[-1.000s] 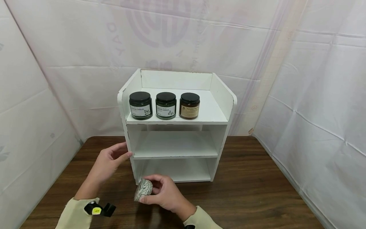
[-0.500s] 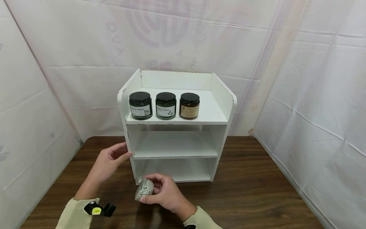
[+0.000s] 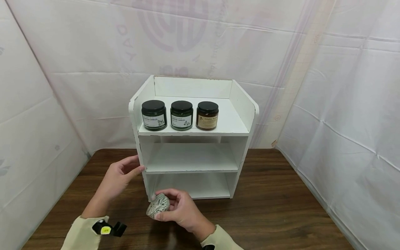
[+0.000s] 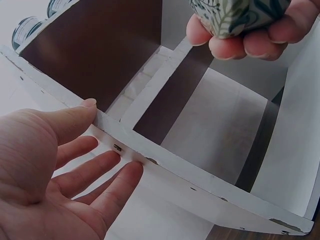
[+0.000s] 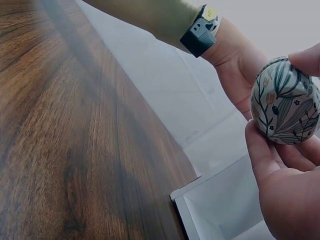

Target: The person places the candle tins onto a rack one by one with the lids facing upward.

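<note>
A small round tin (image 3: 158, 206) printed with green leaves is held in my right hand (image 3: 184, 211), between the thumb and fingers, in front of the shelf's lower left corner. In the right wrist view the tin (image 5: 285, 102) faces the camera with its leaf and flower pattern, tilted. My left hand (image 3: 116, 178) rests at the left side panel of the white shelf (image 3: 193, 171). In the left wrist view its thumb (image 4: 75, 122) touches the panel's front edge, and the relaxed fingers (image 4: 117, 192) lie along the outside.
On the top shelf board stand three black-lidded candle jars in a row: a dark green one (image 3: 154, 118), another green one (image 3: 182, 118) and an amber one (image 3: 207, 119). The shelf stands on a dark wooden table (image 3: 275, 208), with white sheeting (image 3: 93, 41) around it.
The tin turns slightly in my right hand, showing more of its patterned flat face. My left hand stays at the panel.
</note>
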Motion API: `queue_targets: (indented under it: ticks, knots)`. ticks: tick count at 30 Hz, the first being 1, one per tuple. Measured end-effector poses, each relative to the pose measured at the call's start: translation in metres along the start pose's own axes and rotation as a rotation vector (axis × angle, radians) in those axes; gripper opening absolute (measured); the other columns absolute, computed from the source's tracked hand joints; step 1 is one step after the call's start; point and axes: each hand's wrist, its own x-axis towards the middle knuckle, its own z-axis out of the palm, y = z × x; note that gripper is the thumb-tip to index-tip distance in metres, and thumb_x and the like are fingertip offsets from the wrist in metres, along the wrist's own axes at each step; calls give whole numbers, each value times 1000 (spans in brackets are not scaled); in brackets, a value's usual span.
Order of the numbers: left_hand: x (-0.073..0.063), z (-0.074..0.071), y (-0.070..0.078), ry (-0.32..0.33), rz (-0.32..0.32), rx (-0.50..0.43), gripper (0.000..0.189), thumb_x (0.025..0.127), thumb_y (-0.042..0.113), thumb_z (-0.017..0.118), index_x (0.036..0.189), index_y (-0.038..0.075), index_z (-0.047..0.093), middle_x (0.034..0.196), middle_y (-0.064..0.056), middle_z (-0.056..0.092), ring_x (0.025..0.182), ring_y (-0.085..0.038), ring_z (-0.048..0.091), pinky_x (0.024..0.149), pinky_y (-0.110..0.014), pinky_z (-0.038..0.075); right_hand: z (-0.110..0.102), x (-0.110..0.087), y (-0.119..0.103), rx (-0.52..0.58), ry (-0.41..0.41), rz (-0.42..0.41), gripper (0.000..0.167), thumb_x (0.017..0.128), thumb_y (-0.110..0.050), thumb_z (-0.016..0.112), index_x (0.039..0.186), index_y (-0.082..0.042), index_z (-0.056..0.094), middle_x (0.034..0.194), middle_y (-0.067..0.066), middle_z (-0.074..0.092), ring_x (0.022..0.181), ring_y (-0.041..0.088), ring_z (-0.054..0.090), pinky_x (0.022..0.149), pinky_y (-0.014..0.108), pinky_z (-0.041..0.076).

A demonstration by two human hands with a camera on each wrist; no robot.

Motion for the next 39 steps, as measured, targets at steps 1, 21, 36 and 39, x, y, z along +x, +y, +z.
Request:
queue_targets:
  ticks: [1, 21, 36, 39]
  knots:
    - [0, 0, 0, 0, -1, 0, 53, 100, 34, 68, 146, 11, 57, 133, -16, 68, 102, 7, 63, 82, -20, 54, 0, 0, 0, 0, 4, 2, 59, 78, 13, 78, 134, 8, 59, 122, 10, 69, 99, 8, 71, 81, 22, 59]
    - [-1, 0, 2, 8, -8, 21, 53, 100, 35, 68, 145, 9, 57, 133, -16, 68, 102, 5, 63, 82, -20, 54, -1, -1, 2, 62, -20, -80, 62, 83, -4, 84, 134, 13, 52, 120, 2, 67, 101, 11, 69, 81, 24, 58]
    - [-1, 0, 2, 2, -19, 14, 54, 100, 36, 68, 146, 10, 56, 136, -16, 67, 115, -26, 67, 82, -19, 54, -1, -2, -3, 74, 33, 10, 63, 84, -4, 84, 139, 9, 54, 118, 8, 69, 102, 11, 70, 83, 23, 59]
    - [-1, 1, 2, -1, -15, 6, 54, 100, 36, 68, 147, 10, 56, 136, -16, 67, 117, -31, 66, 82, -19, 54, -2, -2, -3, 55, 43, 15, 63, 83, -3, 84, 137, 12, 55, 112, 2, 69, 99, 10, 71, 82, 23, 59]
